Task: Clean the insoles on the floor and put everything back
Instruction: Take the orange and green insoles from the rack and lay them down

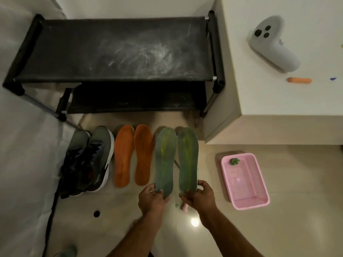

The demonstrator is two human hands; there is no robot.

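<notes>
Gripping one green insole (164,162) heel in each hand, left hand (151,199), right hand (201,198)

A black two-tier fabric shoe rack (118,52), its top shelf streaked with pale dust, stands against the wall. Just right of it sits a white cabinet (278,101); on its top lie a white handheld game controller (272,47), an orange crayon-like stick (299,80) and a small blue scrap (333,78). A black cable (52,206) trails over the glossy beige tiled floor (297,210), near a small black round cap (96,213).
</notes>
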